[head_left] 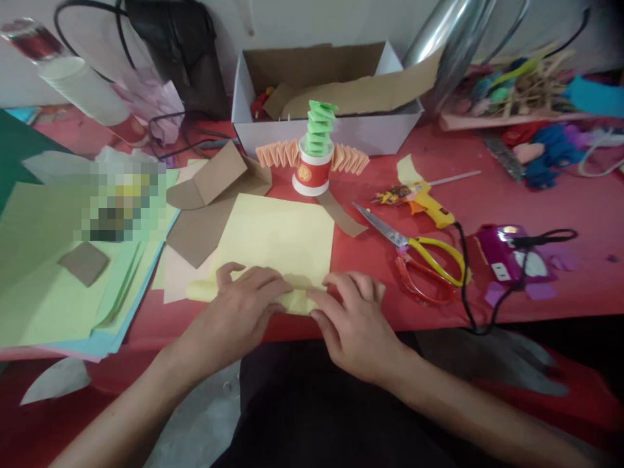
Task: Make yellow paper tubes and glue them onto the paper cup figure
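Note:
A sheet of pale yellow paper (283, 234) lies on the red table, its near edge rolled into a tube. My left hand (248, 299) presses on the rolled part, fingers curled over it. To its right my right hand (355, 312) grips the same roll near its right end, thumb below and fingers on top. Just beyond the sheet stands a red and white paper cup (313, 172) with a green folded paper strip (320, 128) rising from it and orange pleated strips (351, 159) at its sides.
Scissors (414, 253) and a yellow glue gun (433, 205) lie to the right, near a purple power socket (517, 253) with a black cable. Stacked coloured paper (49, 292) is at left, beside brown cardboard (195, 234). A white box (326, 133) stands behind the cup.

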A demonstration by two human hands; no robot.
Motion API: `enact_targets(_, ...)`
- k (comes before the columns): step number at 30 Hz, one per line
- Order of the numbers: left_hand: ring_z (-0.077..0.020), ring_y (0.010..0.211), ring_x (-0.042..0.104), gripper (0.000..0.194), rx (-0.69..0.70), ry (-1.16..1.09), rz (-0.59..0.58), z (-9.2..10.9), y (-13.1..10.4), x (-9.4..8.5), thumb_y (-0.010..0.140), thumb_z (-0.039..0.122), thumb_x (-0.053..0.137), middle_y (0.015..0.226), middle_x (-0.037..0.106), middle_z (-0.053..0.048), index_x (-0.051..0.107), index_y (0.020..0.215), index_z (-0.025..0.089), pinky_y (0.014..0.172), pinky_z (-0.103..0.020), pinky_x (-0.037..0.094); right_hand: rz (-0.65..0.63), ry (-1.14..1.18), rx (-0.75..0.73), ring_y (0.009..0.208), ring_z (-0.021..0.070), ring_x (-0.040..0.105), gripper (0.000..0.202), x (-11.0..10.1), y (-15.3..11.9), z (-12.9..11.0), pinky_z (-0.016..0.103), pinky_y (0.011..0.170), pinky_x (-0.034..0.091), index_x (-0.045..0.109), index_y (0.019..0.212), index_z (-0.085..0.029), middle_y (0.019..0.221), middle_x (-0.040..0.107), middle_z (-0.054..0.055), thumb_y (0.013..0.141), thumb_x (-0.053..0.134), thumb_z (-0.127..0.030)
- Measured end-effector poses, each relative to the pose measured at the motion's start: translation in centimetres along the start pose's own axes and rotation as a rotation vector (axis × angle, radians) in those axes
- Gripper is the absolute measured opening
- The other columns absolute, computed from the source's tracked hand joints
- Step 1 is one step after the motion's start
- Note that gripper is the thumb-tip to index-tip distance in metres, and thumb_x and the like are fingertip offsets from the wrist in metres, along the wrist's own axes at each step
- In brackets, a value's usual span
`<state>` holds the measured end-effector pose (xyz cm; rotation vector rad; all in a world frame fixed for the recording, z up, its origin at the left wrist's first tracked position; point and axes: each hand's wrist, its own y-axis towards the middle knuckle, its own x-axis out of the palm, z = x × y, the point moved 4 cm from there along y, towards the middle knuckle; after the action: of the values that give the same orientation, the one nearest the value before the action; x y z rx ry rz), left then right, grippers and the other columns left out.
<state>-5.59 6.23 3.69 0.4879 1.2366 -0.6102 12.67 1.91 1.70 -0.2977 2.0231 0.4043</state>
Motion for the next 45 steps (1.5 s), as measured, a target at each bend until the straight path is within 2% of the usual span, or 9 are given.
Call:
enact_targets(5,-0.0229,0.094,0.061,0.025,-0.009,0.015,0.013,0.1,0.1,-0.3,0.093,0.012,0.052,0.106,0.066,-0.005,0.068,0.106,0.026,0.088,-0.046,0.032,0.028,-0.035,-0.028,0.109,0.0306,0.045,0.025,0.2,0.2,0.0,0.047,0.084,0.030,0.066,0.116,-0.019,0.123,0.061,0.012,0.098,0.051,-0.025)
enact_targets(10,-0.0207,0.090,0.062,0.018,0.063,0.078,-0.014,-0.5,0.6,0.1,0.095,0.016,0.055,0.101,0.067,-0.003,0.069,0.102,0.026,0.087,-0.046,0.032,0.048,-0.034,-0.105,0.108,0.0260,0.049,0.030,0.6,-0.2,-0.3,0.046,0.087,0.029,0.060,0.130,-0.018,0.120,0.069,0.007,0.102,0.048,-0.020)
enact_targets(14,-0.0208,0.090,0.063,0.018,0.092,0.103,-0.029,-0.9,1.1,0.2,0.094,0.017,0.056,0.099,0.069,-0.002,0.070,0.102,0.027,0.088,-0.046,0.033,0.040,-0.041,-0.119,0.108,0.0257,0.050,0.031,1.0,-0.3,-0.2,0.047,0.089,0.029,0.059,0.132,-0.015,0.121,0.071,0.007,0.103,0.048,-0.021)
enact_targets(19,-0.0200,0.093,0.066,0.022,0.073,0.078,0.148,0.8,0.3,-0.4,0.095,0.013,0.055,0.100,0.073,-0.001,0.068,0.107,0.025,0.098,-0.048,0.031,0.009,-0.016,-0.097,0.107,0.0258,0.051,0.034,1.4,-0.1,0.0,0.048,0.090,0.030,0.058,0.134,-0.016,0.124,0.069,0.008,0.102,0.049,-0.020)
enact_targets(24,-0.0193,0.095,0.068,0.025,0.075,0.047,0.261,2.6,-1.4,0.5,0.095,0.008,0.052,0.108,0.076,-0.002,0.066,0.111,0.021,0.106,-0.049,0.027,-0.008,0.010,-0.093,0.111,0.0278,0.050,0.035,1.4,-0.1,0.1,0.048,0.092,0.032,0.059,0.134,-0.016,0.127,0.067,0.010,0.101,0.049,-0.022)
enact_targets(30,-0.0225,0.101,0.069,0.028,0.091,0.069,0.220,2.4,-1.5,0.8,0.094,0.009,0.054,0.115,0.075,-0.005,0.065,0.118,0.020,0.111,-0.053,0.022,0.047,0.104,-0.020,0.115,0.0293,0.049,0.036,0.3,-0.5,1.3,0.045,0.091,0.036,0.059,0.134,-0.020,0.131,0.066,0.008,0.099,0.053,-0.028)
enact_targets(37,-0.0202,0.095,0.070,0.028,0.131,0.077,0.225,1.6,-0.7,0.6,0.093,0.007,0.054,0.109,0.076,-0.003,0.066,0.113,0.021,0.113,-0.053,0.020,0.030,0.112,-0.105,0.117,0.0275,0.052,0.032,0.6,-0.8,1.0,0.047,0.095,0.036,0.060,0.129,-0.020,0.127,0.068,0.008,0.099,0.051,-0.020)
enact_targets(41,-0.0218,0.098,0.070,0.032,0.159,0.162,0.196,0.8,-0.8,0.5,0.092,0.005,0.051,0.109,0.075,-0.005,0.064,0.118,0.020,0.114,-0.056,0.019,0.135,0.198,-0.055,0.116,0.0264,0.054,0.032,-0.7,-0.9,2.4,0.045,0.097,0.043,0.060,0.128,-0.018,0.124,0.068,0.009,0.096,0.057,-0.024)
enact_targets(45,-0.0244,0.105,0.069,0.036,0.125,0.165,0.185,0.8,-1.2,0.2,0.091,0.001,0.045,0.114,0.074,-0.009,0.063,0.117,0.017,0.114,-0.057,0.019,0.241,0.131,-0.002,0.112,0.0264,0.057,0.028,-3.1,-1.9,5.6,0.048,0.104,0.044,0.064,0.123,-0.019,0.116,0.068,0.010,0.097,0.053,-0.023)
